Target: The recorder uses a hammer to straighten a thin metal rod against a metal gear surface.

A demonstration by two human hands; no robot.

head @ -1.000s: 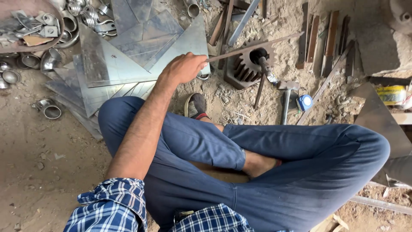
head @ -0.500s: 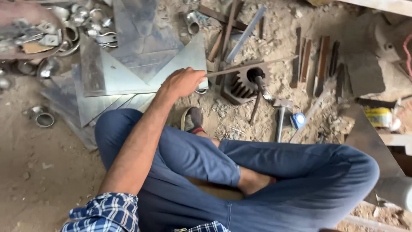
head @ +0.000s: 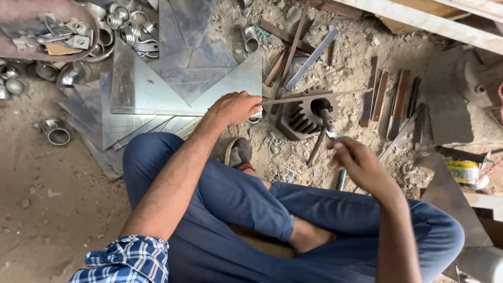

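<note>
My left hand [head: 233,107] is closed around the near end of a thin metal rod [head: 319,96], which runs right across a dark toothed gear [head: 296,121]. A small metal ring [head: 255,117] peeks out under its fingers. It rests at the edge of a stack of shiny metal sheets [head: 152,89]. My right hand [head: 359,163] is blurred, with its fingers curled just above a hammer [head: 340,181] and beside a dark-handled tool [head: 320,131] leaning on the gear. Whether it grips anything is unclear. I sit cross-legged in blue trousers.
Several metal rings and pipe pieces [head: 112,26] lie at the top left, and one ring [head: 55,132] lies alone on the dirt. Rusty flat bars [head: 390,97] lie to the right of the gear. A sandal [head: 238,153] sits by my knee. A yellow tin [head: 463,170] stands at the right.
My right hand has come into view at the right, above the hammer. My left hand stays at the rod by the sheets. The camera has shifted slightly.
</note>
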